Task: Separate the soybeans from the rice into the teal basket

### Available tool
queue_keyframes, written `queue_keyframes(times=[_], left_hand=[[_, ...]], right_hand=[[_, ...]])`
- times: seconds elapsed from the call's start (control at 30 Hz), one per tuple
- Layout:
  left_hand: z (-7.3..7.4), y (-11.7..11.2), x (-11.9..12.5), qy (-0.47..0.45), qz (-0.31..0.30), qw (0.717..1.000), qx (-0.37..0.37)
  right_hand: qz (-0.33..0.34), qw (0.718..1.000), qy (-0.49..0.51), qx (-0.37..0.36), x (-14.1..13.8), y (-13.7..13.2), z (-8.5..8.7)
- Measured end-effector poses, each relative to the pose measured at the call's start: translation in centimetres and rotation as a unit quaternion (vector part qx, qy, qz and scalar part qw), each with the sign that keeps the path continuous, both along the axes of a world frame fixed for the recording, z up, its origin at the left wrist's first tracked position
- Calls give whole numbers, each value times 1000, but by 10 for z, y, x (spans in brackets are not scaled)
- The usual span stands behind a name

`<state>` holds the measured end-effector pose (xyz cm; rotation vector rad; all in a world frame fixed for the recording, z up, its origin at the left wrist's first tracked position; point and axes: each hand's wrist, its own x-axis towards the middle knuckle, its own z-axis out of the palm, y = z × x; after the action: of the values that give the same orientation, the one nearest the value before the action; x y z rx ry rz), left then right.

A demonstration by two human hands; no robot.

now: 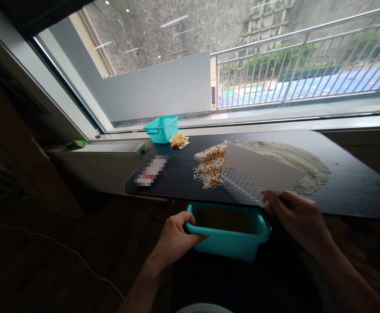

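Tub (227, 248), turquoise, part-filled, sits just off the near edge of the tabletop (356, 182), person's left hand (176, 232) clamped on its left end. Right hand (294, 208), well apart, pinches a white slotted sheet (258, 167) above the tabletop, between yellow-and-white mix (211, 163) and white grain heap (307, 167).

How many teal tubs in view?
2. The far tub is at the far-left corner of the table; the near tub is by its near edge, rim held by the left hand. Shadows could hide more.
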<state>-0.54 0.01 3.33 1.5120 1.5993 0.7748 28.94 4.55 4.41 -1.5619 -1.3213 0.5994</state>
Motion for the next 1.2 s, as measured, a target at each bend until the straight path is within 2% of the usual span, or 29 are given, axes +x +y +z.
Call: queue_keyframes(times=[0.2,0.63,1.0,1.2], left_hand=[[-1,0,-1,2,4,1000,-1],[1,-1,-2,2,8,1000,-1],[0,-1,-3,1,11,1000,-7],[-1,-1,-4,1,11,1000,-1]], right_hand=[[63,998,-19,-14,0,2,1],[41,999,12,-8,0,-2,3],[74,997,19,-23,-7,-7,16],[103,994,1,-41,5,-13,12]])
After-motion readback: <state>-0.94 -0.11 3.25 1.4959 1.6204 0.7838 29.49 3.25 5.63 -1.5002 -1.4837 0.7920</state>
